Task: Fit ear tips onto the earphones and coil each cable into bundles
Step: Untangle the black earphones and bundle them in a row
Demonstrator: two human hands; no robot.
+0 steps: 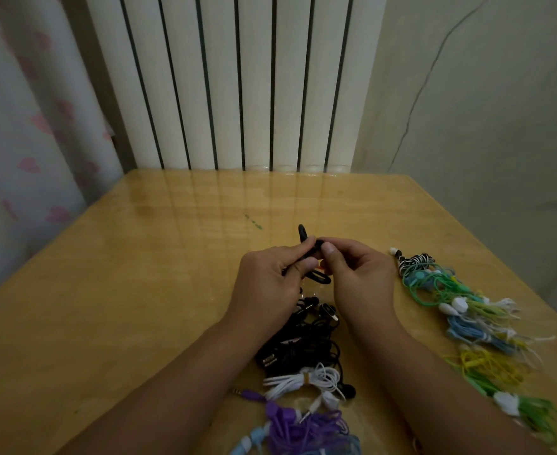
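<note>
Head view: both hands are raised just above the middle of the wooden table point(113, 290), working one black earphone cable point(316, 272). The left hand point(267, 284) has its fingers curled around the cable, thumb and forefinger pinching it near the top. The right hand point(359, 277) pinches the same cable between thumb and forefinger, the remaining fingers folded in. A short black loop stands up above the fingertips, and a second loop hangs below, between the two hands. Whether an ear tip is on this earphone cannot be told.

Directly beneath the wrists, towards the near edge, lies a pile of loose black earphones point(303, 343). Just nearer the person is a white bundle point(303, 380) bound at its middle, touching the black pile. At the near edge sits a purple bundle point(306, 428), its plug pointing left.

Along the right edge runs a row of coiled bundles point(474, 320) in green, blue, yellow and a black-and-white stripe, lying close together and overlapping.

A white radiator point(237, 80) stands behind the far edge.
</note>
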